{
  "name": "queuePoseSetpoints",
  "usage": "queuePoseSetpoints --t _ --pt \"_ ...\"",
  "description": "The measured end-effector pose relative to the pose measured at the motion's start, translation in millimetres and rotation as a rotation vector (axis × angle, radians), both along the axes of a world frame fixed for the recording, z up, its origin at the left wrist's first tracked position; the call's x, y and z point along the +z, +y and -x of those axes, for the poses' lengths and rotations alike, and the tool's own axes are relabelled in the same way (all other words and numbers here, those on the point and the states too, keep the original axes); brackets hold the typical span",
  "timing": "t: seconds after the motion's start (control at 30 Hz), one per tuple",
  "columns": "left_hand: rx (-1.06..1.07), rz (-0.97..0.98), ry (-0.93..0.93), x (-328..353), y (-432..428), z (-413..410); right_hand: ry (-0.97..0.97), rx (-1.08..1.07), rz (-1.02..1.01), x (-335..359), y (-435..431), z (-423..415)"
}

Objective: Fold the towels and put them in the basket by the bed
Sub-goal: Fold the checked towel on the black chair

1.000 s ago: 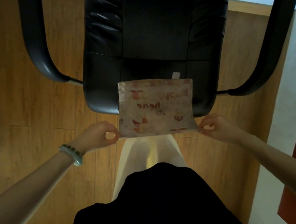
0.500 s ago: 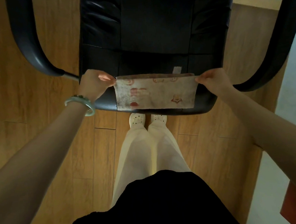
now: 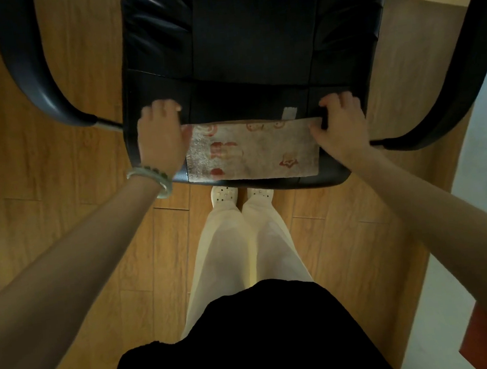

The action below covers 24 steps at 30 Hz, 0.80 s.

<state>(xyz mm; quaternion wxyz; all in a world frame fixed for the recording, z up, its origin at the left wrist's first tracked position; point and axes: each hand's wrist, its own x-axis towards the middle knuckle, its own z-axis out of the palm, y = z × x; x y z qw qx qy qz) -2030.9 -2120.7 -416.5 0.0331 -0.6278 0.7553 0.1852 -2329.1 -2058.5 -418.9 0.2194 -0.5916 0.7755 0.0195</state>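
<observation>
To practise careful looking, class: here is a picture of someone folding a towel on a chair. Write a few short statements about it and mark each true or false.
1. The towel lies on the black chair seat, near its front edge. True.
2. The towel is plain, with no print. False: it carries red motifs.
3. The left hand and the right hand are at opposite ends of the towel. True.
4. The bracelet is on the right wrist. False: it is on the left wrist.
</observation>
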Motion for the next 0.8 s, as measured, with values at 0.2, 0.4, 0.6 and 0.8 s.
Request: queuePoseSetpoints --t 0.2,0.4,0.6,0.8 --pt "-0.776 0.014 -0.102 -23.5 51.8 21.0 -0.059 0.659 -0.024 -17.1 31.6 -67.0" --pt "-0.683 -0.094 -0.195 -46.1 60.2 24.4 0.003 0.697 -0.106 -45.2 29.9 -78.2" --pt "-0.647 -0.014 -0.159 -48.0 56.8 6.6 0.058 0.661 -0.063 -36.5 40.0 -40.4" --pt "-0.785 -0.016 -0.179 -44.9 41.0 -14.6 0.117 0.667 -0.025 -29.8 56.4 11.3"
